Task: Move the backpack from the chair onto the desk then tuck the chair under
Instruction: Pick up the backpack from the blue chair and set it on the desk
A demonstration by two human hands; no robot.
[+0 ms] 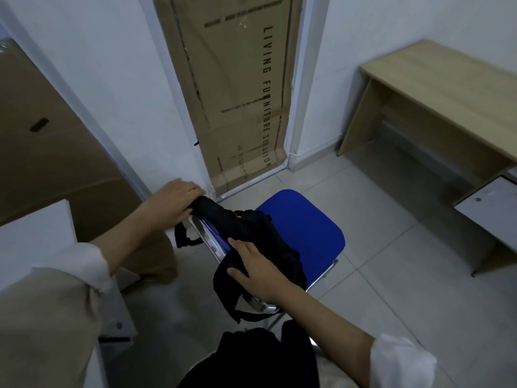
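Note:
A black backpack [251, 233] hangs over the backrest of a chair with a blue seat [305, 233] and chrome frame, in the middle of the view. My left hand [173, 201] grips the top end of the backpack at the chair's left corner. My right hand [257, 268] lies on the backpack's lower part, fingers around the fabric and a strap. Black straps dangle behind the backrest. A light wood desk [447, 88] stands at the right, well apart from the chair, its top bare.
A tall cardboard box [237, 93] leans in a wall recess ahead. Another large carton [42, 135] stands at the left beside a white panel [36, 228]. A grey drawer unit [489, 208] sits under the desk's right part. Tiled floor lies between chair and desk.

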